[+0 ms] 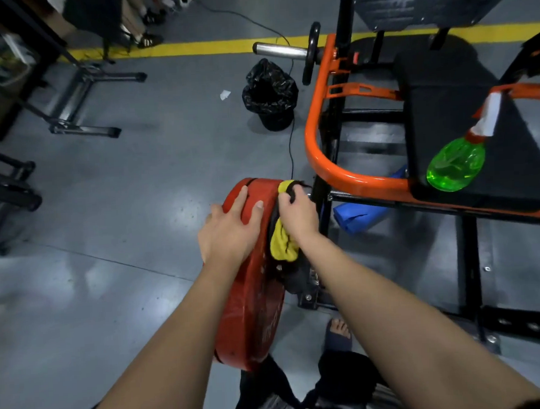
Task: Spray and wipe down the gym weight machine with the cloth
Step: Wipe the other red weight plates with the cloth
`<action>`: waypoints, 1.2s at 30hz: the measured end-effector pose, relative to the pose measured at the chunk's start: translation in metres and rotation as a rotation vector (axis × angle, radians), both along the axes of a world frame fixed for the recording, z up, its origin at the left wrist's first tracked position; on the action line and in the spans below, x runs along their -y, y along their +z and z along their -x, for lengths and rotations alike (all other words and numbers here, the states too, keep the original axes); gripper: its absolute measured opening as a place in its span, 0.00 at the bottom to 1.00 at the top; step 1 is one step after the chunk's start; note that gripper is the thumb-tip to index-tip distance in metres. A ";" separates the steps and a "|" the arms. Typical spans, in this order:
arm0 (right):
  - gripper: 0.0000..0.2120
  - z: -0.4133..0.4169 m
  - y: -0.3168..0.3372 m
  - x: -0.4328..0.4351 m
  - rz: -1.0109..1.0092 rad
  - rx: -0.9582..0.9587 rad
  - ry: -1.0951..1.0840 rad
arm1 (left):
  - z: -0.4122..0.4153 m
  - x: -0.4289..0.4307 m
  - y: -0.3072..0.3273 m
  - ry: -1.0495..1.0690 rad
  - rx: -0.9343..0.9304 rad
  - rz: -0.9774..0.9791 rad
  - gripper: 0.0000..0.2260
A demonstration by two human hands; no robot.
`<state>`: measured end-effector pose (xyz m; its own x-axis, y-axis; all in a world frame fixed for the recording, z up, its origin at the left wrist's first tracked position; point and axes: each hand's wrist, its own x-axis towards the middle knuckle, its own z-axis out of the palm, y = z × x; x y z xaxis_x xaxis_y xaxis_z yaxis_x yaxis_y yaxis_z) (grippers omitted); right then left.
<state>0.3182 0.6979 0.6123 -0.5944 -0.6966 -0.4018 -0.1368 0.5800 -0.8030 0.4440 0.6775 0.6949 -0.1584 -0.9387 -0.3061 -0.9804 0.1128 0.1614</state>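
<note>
I'm steadying the red weight plate (251, 299) w/ my left grip (229, 228), fingers flat and open on its rim, while my right grip (297, 215) is clutching the yellow cloth (281, 244) against the plate's inner face. The spray bottle (454, 166) is sitting on the seat pad (476, 99). The orange frame (322, 157) and pad are prob. yet to be wiped.

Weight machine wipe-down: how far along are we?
Done, apparently: spraying, for now; the bottle lies unheld on the seat. In hand: the right hand grips the cloth against the plate's inner side, and the left hand rests flat on its rim. Left: likely the frame and seat; nothing shows whether they have been wiped.
</note>
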 end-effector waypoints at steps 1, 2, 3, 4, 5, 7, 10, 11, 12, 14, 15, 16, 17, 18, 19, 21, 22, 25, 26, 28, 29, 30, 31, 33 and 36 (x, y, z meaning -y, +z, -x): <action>0.13 0.005 -0.003 0.006 -0.069 0.038 0.011 | -0.002 -0.002 0.000 0.000 -0.002 0.008 0.27; 0.13 0.005 -0.003 0.005 -0.081 0.045 0.006 | -0.004 -0.005 0.001 0.002 -0.008 0.017 0.27; 0.13 -0.001 0.000 -0.001 -0.048 0.029 -0.006 | -0.006 -0.007 0.001 0.005 -0.017 0.025 0.27; 0.14 -0.011 0.005 -0.013 0.025 0.011 -0.035 | -0.008 -0.009 0.001 0.008 -0.027 0.035 0.27; 0.14 -0.023 0.012 -0.029 0.109 0.004 -0.063 | -0.009 -0.010 0.001 0.007 -0.035 0.047 0.27; 0.13 -0.045 0.017 -0.060 0.262 -0.034 -0.064 | -0.012 -0.013 0.000 0.008 -0.055 0.066 0.27; 0.09 -0.045 0.009 -0.062 0.291 -0.110 -0.035 | -0.014 -0.016 -0.001 0.004 -0.070 0.076 0.28; 0.06 -0.042 0.008 -0.056 0.251 -0.115 -0.029 | -0.015 -0.017 -0.001 0.003 -0.068 0.072 0.30; 0.05 -0.039 0.007 -0.049 0.203 -0.108 -0.026 | -0.015 -0.017 0.000 0.004 -0.065 0.067 0.33; 0.05 -0.035 0.004 -0.042 0.117 -0.104 -0.027 | -0.014 -0.016 0.001 0.004 -0.059 0.054 0.38; 0.06 -0.035 0.001 -0.042 0.098 -0.117 -0.029 | -0.013 -0.014 0.001 0.006 -0.058 0.044 0.40; 0.07 -0.036 -0.002 -0.043 0.097 -0.130 -0.038 | -0.012 -0.012 0.001 0.007 -0.058 0.035 0.41; 0.07 -0.038 -0.003 -0.044 0.105 -0.140 -0.050 | -0.012 -0.010 0.000 0.009 -0.062 0.032 0.41; 0.06 -0.040 -0.004 -0.045 0.115 -0.145 -0.061 | -0.012 -0.007 -0.002 0.007 -0.068 0.034 0.41; 0.06 -0.039 -0.004 -0.045 0.121 -0.151 -0.069 | -0.011 -0.006 -0.003 0.005 -0.072 0.035 0.40; 0.06 -0.040 -0.003 -0.044 0.117 -0.165 -0.071 | -0.013 -0.004 -0.005 -0.001 -0.070 0.022 0.39; 0.06 -0.039 -0.002 -0.044 0.114 -0.168 -0.065 | -0.013 -0.004 -0.005 -0.008 -0.065 0.012 0.39; 0.06 -0.040 0.003 -0.046 0.115 -0.183 -0.034 | -0.017 -0.013 -0.002 -0.022 -0.065 0.034 0.39; 0.06 -0.041 0.003 -0.046 0.112 -0.188 -0.029 | -0.020 -0.017 -0.001 -0.022 -0.078 0.054 0.39; 0.04 -0.041 0.004 -0.046 0.105 -0.202 -0.009 | -0.028 -0.027 -0.002 -0.017 -0.099 0.092 0.39; 0.04 -0.042 0.004 -0.047 0.100 -0.209 -0.001 | -0.033 -0.031 -0.002 -0.006 -0.107 0.099 0.40; 0.04 -0.041 0.004 -0.047 0.100 -0.212 -0.001 | -0.036 -0.036 -0.002 0.013 -0.112 0.098 0.41; 0.03 -0.041 0.004 -0.047 0.101 -0.211 -0.003 | -0.040 -0.042 -0.002 0.038 -0.113 0.094 0.44; 0.03 -0.042 0.004 -0.048 0.107 -0.205 -0.001 | -0.046 -0.053 0.001 0.082 -0.109 0.093 0.50; 0.04 -0.041 0.005 -0.048 0.119 -0.211 -0.001 | -0.054 -0.061 0.012 0.108 -0.048 0.062 0.52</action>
<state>0.3595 0.7461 0.6175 -0.6575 -0.7308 -0.1836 -0.3083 0.4833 -0.8194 0.4978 0.7387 0.7070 -0.0684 -0.9679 -0.2417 -0.9788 0.0182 0.2041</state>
